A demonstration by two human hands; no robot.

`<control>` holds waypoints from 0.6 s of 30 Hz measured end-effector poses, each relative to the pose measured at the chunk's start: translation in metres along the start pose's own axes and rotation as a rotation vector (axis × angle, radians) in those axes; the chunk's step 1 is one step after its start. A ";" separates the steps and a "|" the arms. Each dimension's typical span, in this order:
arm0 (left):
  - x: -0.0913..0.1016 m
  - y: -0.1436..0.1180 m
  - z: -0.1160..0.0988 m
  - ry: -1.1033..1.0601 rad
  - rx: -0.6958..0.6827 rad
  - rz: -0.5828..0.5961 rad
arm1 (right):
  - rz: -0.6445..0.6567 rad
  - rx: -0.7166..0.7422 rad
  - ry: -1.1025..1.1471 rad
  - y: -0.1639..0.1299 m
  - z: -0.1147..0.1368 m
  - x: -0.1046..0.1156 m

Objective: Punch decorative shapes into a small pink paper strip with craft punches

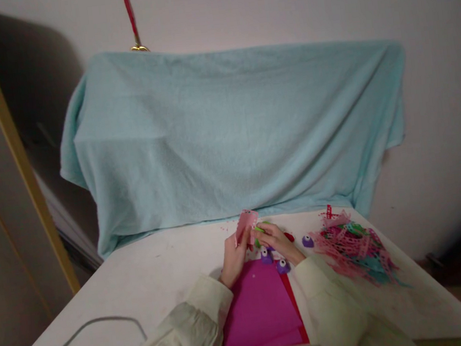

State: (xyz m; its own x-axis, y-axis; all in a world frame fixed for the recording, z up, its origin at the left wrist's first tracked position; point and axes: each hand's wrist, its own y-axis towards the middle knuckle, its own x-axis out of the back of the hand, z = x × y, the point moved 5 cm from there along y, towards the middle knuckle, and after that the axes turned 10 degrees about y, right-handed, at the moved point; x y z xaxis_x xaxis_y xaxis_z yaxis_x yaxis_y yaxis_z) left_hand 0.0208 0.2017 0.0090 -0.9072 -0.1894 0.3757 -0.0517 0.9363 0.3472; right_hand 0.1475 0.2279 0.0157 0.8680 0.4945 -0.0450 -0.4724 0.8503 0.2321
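My left hand (235,255) is closed on a small pink piece of paper (245,224), held tilted up, with small cut-outs along its edges. At the paper's right edge, my right hand (278,241) grips a bright green craft punch (258,236), partly hidden by the fingers. Just below the hands sit a purple craft punch (266,256) and a second purple punch (283,266). Another purple punch (307,241) stands to the right of my right hand. Something red (290,237) shows behind that hand.
Magenta paper sheets (260,308) lie in front of me, over a red sheet (289,294). A heap of punched paper strips (358,247) covers the table's right side. A grey cable (101,320) curves at the left. A light blue cloth (230,134) hangs behind the white table (163,275).
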 end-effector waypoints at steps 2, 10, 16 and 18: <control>-0.002 0.000 0.002 0.001 0.007 0.016 | -0.004 0.004 -0.016 0.000 -0.002 0.001; -0.008 -0.002 0.003 -0.001 -0.056 0.113 | -0.051 0.022 -0.057 0.001 0.001 0.000; -0.010 -0.003 0.001 -0.028 -0.035 0.133 | -0.143 0.030 -0.052 -0.003 0.007 -0.003; -0.011 -0.003 0.001 -0.030 -0.021 0.136 | -0.161 0.029 -0.051 -0.003 0.005 -0.002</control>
State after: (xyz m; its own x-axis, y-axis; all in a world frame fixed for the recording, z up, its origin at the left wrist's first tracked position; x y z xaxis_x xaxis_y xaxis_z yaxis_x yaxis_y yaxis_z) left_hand 0.0301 0.2010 0.0029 -0.9175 -0.0520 0.3944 0.0807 0.9465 0.3126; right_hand 0.1479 0.2236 0.0195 0.9392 0.3416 -0.0346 -0.3223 0.9119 0.2542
